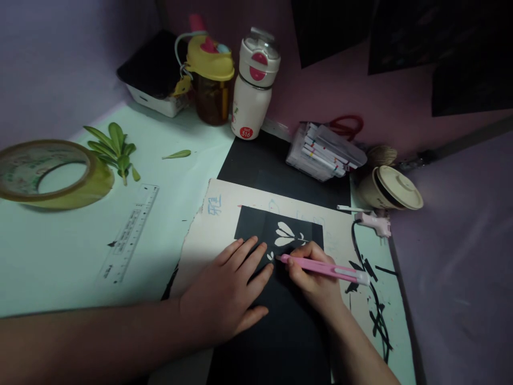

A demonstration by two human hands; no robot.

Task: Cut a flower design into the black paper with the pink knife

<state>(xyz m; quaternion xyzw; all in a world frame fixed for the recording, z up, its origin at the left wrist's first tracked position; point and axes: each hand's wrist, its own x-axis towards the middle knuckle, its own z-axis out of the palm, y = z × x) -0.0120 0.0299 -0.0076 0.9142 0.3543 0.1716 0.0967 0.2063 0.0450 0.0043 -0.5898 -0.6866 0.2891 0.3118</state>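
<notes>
My left hand (236,283) lies flat with its fingers spread, pressing on a sheet of black paper (260,219). White flower and leaf shapes (284,235) show in that sheet, seemingly cut-out openings. Between the thumb and fingers of my right hand (316,278) is a slim pink craft knife (320,266). Its tip meets the black paper beside a small leaf shape, just right of my left fingertips. Beneath lies a cream card (196,251) with a torn left edge and blue pencil marks.
A tape roll (92,187), a leafy sprig (116,144) and a clear ruler (132,230) are at left. A yellow-lidded cup (212,80), white bottle (252,91) and pen case (320,152) stand behind. At right are a lidded tub (395,187), a pink plug (374,224) and black paper scraps (377,321).
</notes>
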